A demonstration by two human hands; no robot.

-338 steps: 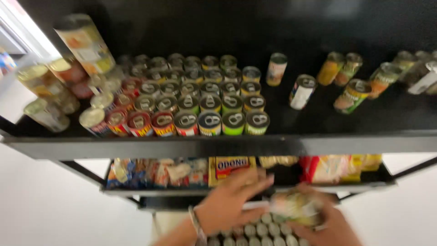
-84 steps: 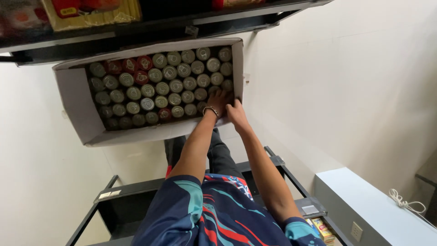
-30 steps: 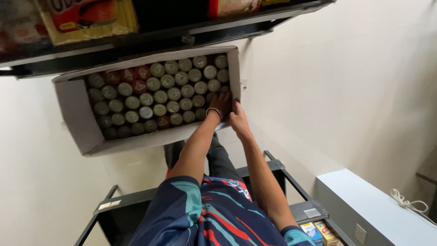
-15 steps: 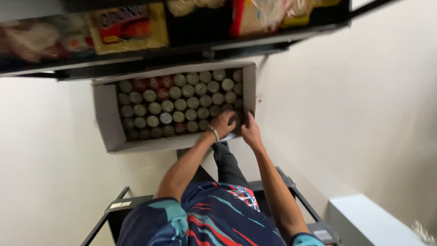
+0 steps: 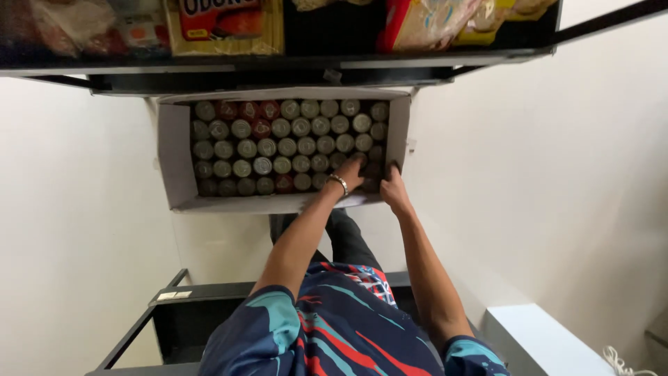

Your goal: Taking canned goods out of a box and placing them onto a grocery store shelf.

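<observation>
An open cardboard box point(image 5: 174, 150) sits below me, packed with rows of upright cans point(image 5: 282, 146) seen from their lids. My left hand point(image 5: 350, 172), with a metal bracelet at the wrist, lies on the cans in the box's near right corner, its fingers curled down around one can. Just to its right, my right hand point(image 5: 392, 186) reaches over the box's near edge beside the right wall. Its fingertips dip among the dark cans point(image 5: 373, 170) there, and what they grip is hidden.
A black shelf point(image 5: 278, 66) above the box carries snack packets point(image 5: 223, 24) and bags. A lower black rack frame point(image 5: 174, 306) stands by my legs. A white wall is on the right, with a pale ledge point(image 5: 543, 341) at the bottom right.
The view has shifted, so the box now sits lower and more central under the shelf. Both hands stay at the same near right corner of the box.
</observation>
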